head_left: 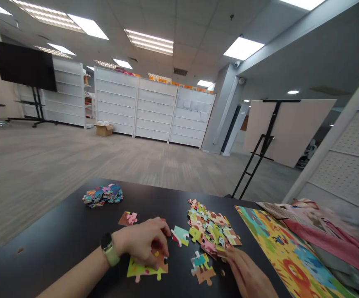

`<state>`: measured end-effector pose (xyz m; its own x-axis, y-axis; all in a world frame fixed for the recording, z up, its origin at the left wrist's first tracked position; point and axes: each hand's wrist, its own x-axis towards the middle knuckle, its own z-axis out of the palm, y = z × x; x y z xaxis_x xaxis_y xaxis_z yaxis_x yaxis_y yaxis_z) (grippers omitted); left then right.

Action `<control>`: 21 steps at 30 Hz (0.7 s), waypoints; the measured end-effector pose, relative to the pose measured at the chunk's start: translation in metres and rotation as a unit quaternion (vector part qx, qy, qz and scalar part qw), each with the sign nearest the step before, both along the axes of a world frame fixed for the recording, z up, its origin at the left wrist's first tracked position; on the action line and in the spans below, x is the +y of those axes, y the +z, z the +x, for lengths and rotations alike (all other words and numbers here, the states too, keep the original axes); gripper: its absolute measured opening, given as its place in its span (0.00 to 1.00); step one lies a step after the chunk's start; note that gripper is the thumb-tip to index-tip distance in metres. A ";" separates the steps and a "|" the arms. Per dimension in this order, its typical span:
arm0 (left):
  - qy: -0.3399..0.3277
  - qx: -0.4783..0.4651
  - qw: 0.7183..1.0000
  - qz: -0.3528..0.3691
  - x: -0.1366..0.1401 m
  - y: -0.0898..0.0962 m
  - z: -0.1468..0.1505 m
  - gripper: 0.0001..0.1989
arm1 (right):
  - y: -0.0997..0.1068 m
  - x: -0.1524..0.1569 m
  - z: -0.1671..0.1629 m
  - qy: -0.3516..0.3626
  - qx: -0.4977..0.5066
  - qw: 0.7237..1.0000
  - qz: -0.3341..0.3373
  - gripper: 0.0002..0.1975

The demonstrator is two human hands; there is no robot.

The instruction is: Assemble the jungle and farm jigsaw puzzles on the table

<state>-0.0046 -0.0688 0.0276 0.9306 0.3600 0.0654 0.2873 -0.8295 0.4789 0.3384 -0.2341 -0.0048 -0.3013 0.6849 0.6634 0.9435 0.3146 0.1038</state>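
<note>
My left hand, with a watch on the wrist, bends over a small joined section of jigsaw puzzle. Its curled fingers and thumb grip the section at its orange upper part, partly hiding it. My right hand reaches to the near edge of a heap of loose puzzle pieces, its fingertips closed on a yellowish puzzle piece. Between the hands lie a light blue piece and a few pieces joined or overlapping. A brown and pink piece rests beyond my left hand.
A stack of blue puzzle pieces sits at the black table's far left. On the right lie a colourful picture sheet and crumpled cloth. Past the table stand an easel-like board and white shelves.
</note>
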 end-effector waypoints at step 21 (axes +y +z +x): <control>-0.028 -0.011 0.999 0.022 0.004 0.002 -0.001 0.17 | 0.021 0.023 -0.076 0.157 -0.008 0.985 -0.070 0.14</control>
